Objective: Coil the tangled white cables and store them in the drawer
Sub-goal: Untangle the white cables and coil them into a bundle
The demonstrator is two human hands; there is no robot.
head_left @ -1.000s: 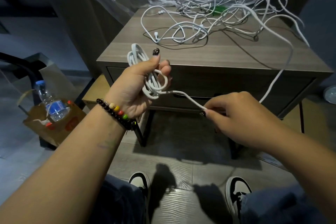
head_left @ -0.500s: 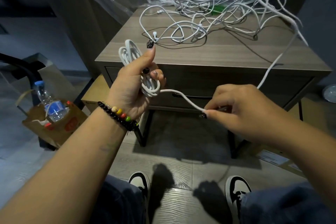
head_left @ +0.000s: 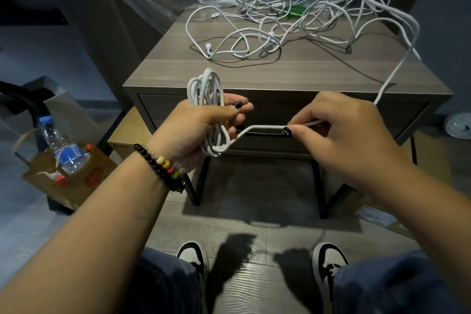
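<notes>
Head view: we see the desk [head_left: 293, 69] carrying the tangled cables [head_left: 293, 23] along its far edge, its drawer [head_left: 280, 120] closed below. Our left hand [head_left: 204, 130] grips the coil [head_left: 206, 89]; our right hand [head_left: 339, 135] pinches the feeding strand [head_left: 262, 127]. We should keep loops even and draw slack gently, lest the tangle snag.

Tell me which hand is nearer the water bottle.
Left. The left hand, holding the coiled cable, is closer to the water bottle at the far left; the right hand pinches the cable farther right.
</notes>
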